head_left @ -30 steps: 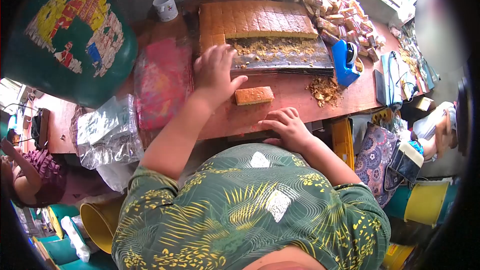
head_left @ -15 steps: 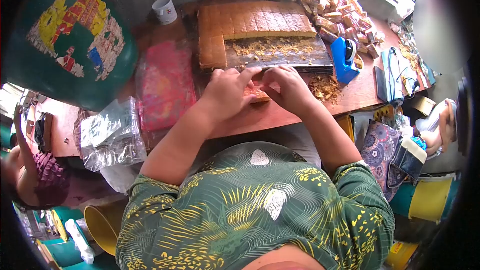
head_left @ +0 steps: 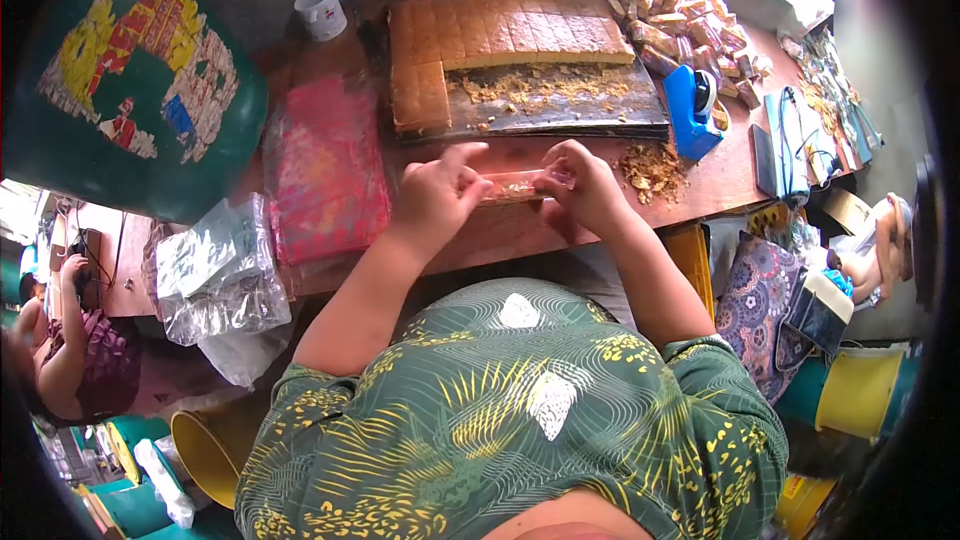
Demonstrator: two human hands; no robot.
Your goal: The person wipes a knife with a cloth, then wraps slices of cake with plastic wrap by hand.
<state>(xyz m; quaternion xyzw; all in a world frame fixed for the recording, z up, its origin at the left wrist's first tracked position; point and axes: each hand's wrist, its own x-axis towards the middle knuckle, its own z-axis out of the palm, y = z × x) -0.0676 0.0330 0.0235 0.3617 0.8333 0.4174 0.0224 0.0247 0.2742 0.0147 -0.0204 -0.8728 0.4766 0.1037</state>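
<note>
A cake slice in clear printed plastic wrap point(head_left: 512, 186) is held level above the table's front edge. Pinching its left end is my left hand point(head_left: 438, 192), with the index finger raised. My right hand point(head_left: 584, 186) grips the twisted plastic at the other end. Just beyond my hands lies a dark tray point(head_left: 560, 121) with a sheet of brown sponge cake point(head_left: 500, 32), cut into blocks; its front part shows only crumbs. A blue tape dispenser point(head_left: 690, 125) stands to the right, beside a heap of cake crumbs point(head_left: 650, 172). Flat red-printed plastic sheets point(head_left: 328, 170) lie left of my hands.
Wrapped cake pieces point(head_left: 680, 15) are piled at the back right. A white mug point(head_left: 321, 13) stands at the back left, near a large green drum point(head_left: 150, 90). Clear plastic bags point(head_left: 222, 265) hang at the left edge. Another person point(head_left: 75, 350) sits at far left.
My hands have moved apart and slightly toward me, lifting the slice, whose wrap is now drawn out at the right end. The other person's arm at far left has lowered.
</note>
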